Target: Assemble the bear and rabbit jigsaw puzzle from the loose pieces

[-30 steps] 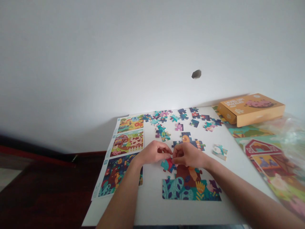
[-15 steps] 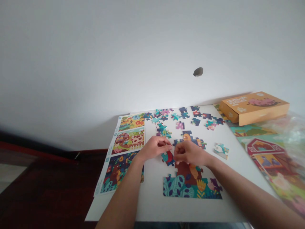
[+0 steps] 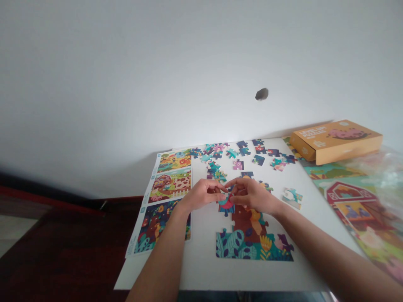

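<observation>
A puzzle piece [image 3: 226, 207] with red, teal and dark blue on it is pinched between my two hands, at the left edge of a partly joined jigsaw puzzle [image 3: 241, 250]. My left hand [image 3: 201, 195] is closed on its upper left side, thumb and fingertips together. On its upper right side, the fingers of my right hand [image 3: 253, 196] pinch it too and cover part of the puzzle. Brown, a yellow animal and teal leaves show on the joined part. Whether the piece is locked in cannot be seen.
Loose puzzle pieces [image 3: 238, 164] lie scattered toward the wall, and a white-and-teal piece [image 3: 292, 197] lies at the right. Picture sheets [image 3: 171, 184] lie along the left. An orange puzzle box [image 3: 343, 136], a farm picture [image 3: 352, 205] and clear plastic [image 3: 390, 176] occupy the right.
The red and teal piece has turned straighter and shifted slightly right. My right hand has moved up a little, its fingertips now on the piece's right side.
</observation>
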Demonstrator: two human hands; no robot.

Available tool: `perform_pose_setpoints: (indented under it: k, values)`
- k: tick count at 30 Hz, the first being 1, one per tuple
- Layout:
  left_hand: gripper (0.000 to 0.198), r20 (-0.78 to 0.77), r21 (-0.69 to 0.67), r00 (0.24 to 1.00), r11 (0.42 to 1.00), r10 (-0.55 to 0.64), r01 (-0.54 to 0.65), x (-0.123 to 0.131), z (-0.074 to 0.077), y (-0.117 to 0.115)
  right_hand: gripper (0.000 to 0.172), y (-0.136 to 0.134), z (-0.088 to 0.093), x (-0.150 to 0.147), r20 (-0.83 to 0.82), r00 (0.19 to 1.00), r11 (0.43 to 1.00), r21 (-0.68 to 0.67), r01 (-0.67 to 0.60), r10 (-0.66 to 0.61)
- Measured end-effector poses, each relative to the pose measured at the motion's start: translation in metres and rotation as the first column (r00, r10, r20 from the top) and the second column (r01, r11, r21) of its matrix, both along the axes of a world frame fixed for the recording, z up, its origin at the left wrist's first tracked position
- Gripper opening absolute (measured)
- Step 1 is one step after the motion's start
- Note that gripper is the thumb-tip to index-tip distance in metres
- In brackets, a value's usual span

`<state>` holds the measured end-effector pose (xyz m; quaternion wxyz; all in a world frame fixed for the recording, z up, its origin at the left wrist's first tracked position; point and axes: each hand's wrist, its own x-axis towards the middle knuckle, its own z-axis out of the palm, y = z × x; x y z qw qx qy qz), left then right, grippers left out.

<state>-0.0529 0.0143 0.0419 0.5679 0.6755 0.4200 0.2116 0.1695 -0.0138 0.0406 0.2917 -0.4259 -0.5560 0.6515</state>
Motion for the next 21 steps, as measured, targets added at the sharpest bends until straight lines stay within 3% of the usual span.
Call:
perform_pose_setpoints:
  k: [4, 8, 12, 15, 18, 21]
  values:
    - [0.035, -0.004, -0.043, 0.999, 0.998, 0.053, -0.053, -0.003, -0.002, 0.000, 0.037, -0.001, -0.001, -0.002, -0.065, 0.996, 0.995, -0.082, 0.059, -0.065]
    - [0.036, -0.023, -0.081, 0.999, 0.996, -0.031, 0.029, -0.006, 0.000, -0.001, 0.037, -0.002, 0.003, -0.003, -0.046, 0.995, 0.981, -0.173, 0.085, -0.094]
    - [0.033, -0.016, 0.001, 0.996, 0.996, -0.084, 0.084, -0.003, 0.004, -0.002, 0.031, 0.000, 0.006, 0.000, 0.057, 0.998, 0.997, -0.075, 0.034, -0.030]
    - [0.028, -0.003, 0.045, 0.993, 0.992, -0.119, 0.119, -0.001, 0.006, -0.002, 0.035, 0.001, 0.001, 0.000, 0.051, 0.998, 1.000, 0.007, 0.028, -0.029]
    - [0.024, -0.005, 0.070, 0.998, 0.996, -0.062, 0.062, -0.001, 0.005, -0.002, 0.039, -0.001, -0.005, -0.003, -0.009, 1.000, 0.999, -0.049, -0.009, 0.008]
    - [0.032, -0.008, -0.009, 1.000, 1.000, -0.015, 0.015, -0.004, 0.001, -0.002, 0.038, -0.005, -0.004, -0.007, -0.078, 0.994, 0.990, -0.127, 0.063, -0.074]
